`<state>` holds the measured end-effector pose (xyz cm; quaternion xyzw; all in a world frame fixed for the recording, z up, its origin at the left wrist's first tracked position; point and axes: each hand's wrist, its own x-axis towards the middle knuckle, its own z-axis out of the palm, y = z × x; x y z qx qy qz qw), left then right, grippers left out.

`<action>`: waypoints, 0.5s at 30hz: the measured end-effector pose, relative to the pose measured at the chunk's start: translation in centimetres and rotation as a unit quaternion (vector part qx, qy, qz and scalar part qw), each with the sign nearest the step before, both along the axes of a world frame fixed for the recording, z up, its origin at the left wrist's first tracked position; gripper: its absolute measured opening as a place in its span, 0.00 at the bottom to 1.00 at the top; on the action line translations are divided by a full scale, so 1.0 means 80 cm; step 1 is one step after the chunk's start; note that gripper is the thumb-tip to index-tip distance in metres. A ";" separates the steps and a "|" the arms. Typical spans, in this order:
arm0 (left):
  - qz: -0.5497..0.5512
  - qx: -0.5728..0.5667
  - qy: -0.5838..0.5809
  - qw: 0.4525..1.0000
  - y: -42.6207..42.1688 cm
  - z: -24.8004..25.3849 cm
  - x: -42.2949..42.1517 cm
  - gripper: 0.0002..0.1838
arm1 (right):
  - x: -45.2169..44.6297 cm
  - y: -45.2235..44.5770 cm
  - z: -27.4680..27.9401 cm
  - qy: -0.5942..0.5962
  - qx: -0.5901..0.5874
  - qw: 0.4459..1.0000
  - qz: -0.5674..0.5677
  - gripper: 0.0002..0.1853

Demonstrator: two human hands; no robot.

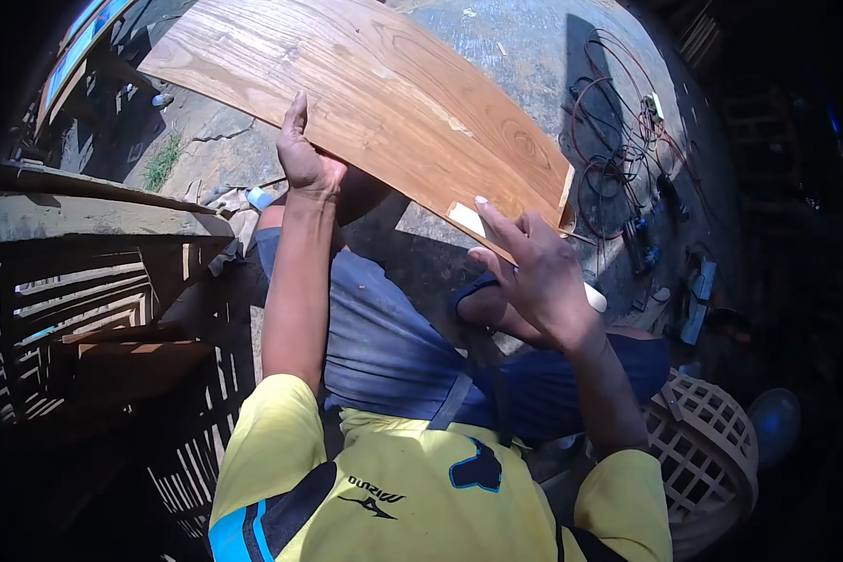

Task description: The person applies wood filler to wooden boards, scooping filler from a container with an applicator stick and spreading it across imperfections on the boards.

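A wide, brown-grained wooden board (375, 103) lies slanted in front of me, above my lap. My left hand (307, 161) grips its near edge, thumb up along that edge and the other fingers hidden beneath. Toward the board's right end, my right hand (539, 272) is closed on a cream-coloured strip (465, 219). One end of the strip lies flat on the wood under the fingertips; a rounded pale end shows beyond the wrist side. Whether it is sandpaper or something stiffer I cannot tell. A lighter, rough patch runs along the middle of the board.
Tangled red and dark cables (609, 122) lie on the concrete floor (525, 47) at the right. A round lattice basket (707, 440) stands by my right side. On my left are a thick timber beam (103, 223) and slatted wooden pieces (75, 300).
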<state>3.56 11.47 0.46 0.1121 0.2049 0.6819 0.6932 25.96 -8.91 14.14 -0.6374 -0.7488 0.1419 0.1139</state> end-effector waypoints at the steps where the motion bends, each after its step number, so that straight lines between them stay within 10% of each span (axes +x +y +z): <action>1: 0.023 0.001 -0.007 1.000 0.004 -0.005 -0.003 0.23 | -0.004 0.004 -0.017 -0.018 0.001 1.000 -0.010 0.24; 6: 0.051 -0.005 -0.007 0.999 0.011 -0.021 -0.016 0.24 | -0.038 0.056 -0.042 0.065 0.018 0.997 0.025 0.18; 15: 0.095 -0.019 0.005 0.995 0.009 -0.025 -0.006 0.27 | -0.013 0.061 -0.042 -0.127 0.046 0.991 0.007 0.16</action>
